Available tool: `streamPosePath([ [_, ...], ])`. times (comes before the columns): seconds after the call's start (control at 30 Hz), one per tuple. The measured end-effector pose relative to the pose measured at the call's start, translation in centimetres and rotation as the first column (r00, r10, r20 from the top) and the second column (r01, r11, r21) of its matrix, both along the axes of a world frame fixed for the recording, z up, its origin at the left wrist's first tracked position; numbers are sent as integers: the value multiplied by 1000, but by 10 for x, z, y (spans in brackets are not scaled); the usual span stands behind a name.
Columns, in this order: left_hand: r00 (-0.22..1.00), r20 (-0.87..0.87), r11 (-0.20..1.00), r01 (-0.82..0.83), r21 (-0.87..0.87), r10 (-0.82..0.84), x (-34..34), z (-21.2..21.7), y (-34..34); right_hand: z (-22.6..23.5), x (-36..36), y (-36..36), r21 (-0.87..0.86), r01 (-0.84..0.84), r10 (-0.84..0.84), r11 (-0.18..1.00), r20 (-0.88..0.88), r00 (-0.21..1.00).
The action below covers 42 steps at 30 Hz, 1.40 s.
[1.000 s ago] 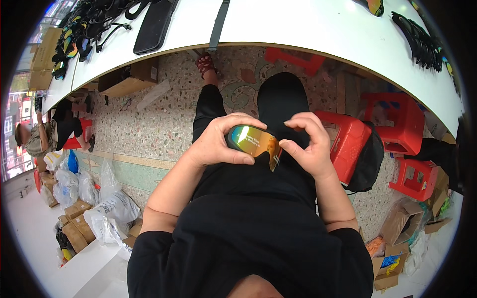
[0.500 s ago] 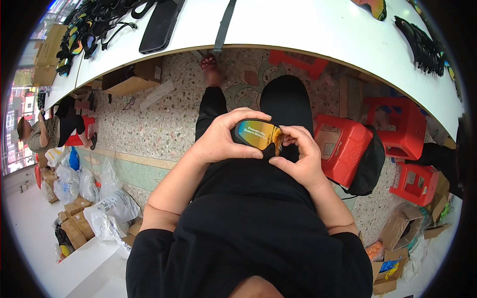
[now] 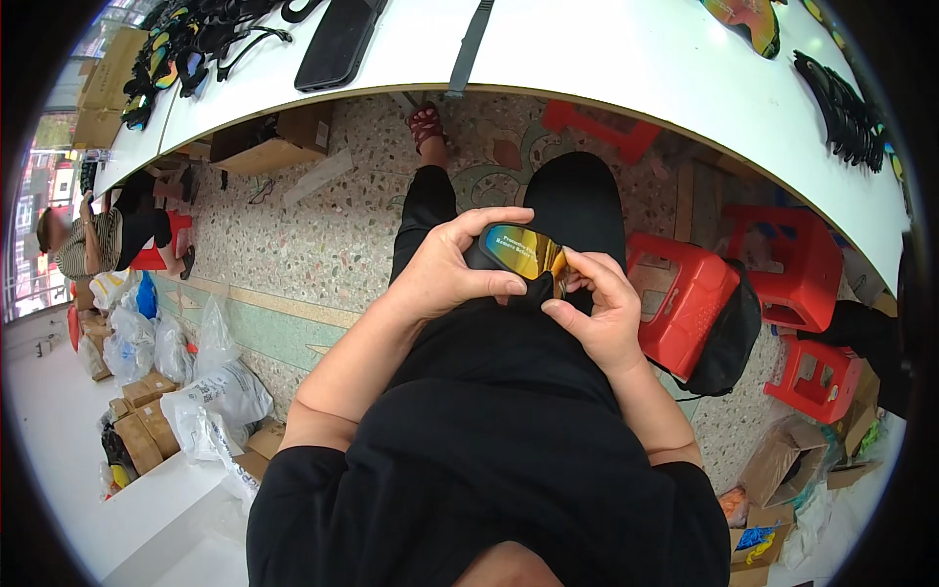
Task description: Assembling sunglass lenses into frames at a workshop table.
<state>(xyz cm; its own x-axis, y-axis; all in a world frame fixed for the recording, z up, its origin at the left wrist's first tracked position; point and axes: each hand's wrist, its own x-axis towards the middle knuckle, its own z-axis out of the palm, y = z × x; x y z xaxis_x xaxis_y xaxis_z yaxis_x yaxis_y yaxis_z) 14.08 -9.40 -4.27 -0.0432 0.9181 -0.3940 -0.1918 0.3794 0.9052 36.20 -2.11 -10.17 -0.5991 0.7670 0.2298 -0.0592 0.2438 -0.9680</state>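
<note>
Above my lap I hold a pair of sports sunglasses (image 3: 520, 247) with a gold-to-blue mirrored lens, faint print on it and dark edging. My left hand (image 3: 442, 269) grips the left end, thumb along the lower edge and fingers along the upper edge. At the other end, my right hand (image 3: 608, 318) pinches the lens side with thumb and forefinger; its remaining fingers curl behind. The nose area is dark, and the sunglasses' back side is hidden.
On the white table (image 3: 577, 49) lie a black phone (image 3: 337, 44), a dark strap (image 3: 471, 44), black temple arms (image 3: 839, 112) and a mirrored lens (image 3: 748, 22). Red stools (image 3: 685, 308) stand at right. Plastic bags (image 3: 220, 406) and cartons lie left. Another person (image 3: 93, 235) sits far left.
The sunglasses and both hands sit slightly farther right, and the lens is tilted a little differently. The whole view has shifted slightly. Both hands keep their hold.
</note>
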Motion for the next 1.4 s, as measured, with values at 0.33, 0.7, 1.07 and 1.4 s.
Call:
streamPosePath([
  [0.33,897,317,899,-384,212,308,15,-25,-17,1,-2,-3,30,32,-32,999,0,999],
  [0.7,930,311,955,-252,160,193,1,-19,-12,-5,2,0,5,-55,55,998,-39,998],
  [1.07,995,68,980,-85,181,73,3,-1,-11,-2,6,1,130,-58,54,990,38,998],
  [1.4,865,-483,921,69,384,137,6,3,-21,8,4,-2,252,-35,22,967,54,998],
])
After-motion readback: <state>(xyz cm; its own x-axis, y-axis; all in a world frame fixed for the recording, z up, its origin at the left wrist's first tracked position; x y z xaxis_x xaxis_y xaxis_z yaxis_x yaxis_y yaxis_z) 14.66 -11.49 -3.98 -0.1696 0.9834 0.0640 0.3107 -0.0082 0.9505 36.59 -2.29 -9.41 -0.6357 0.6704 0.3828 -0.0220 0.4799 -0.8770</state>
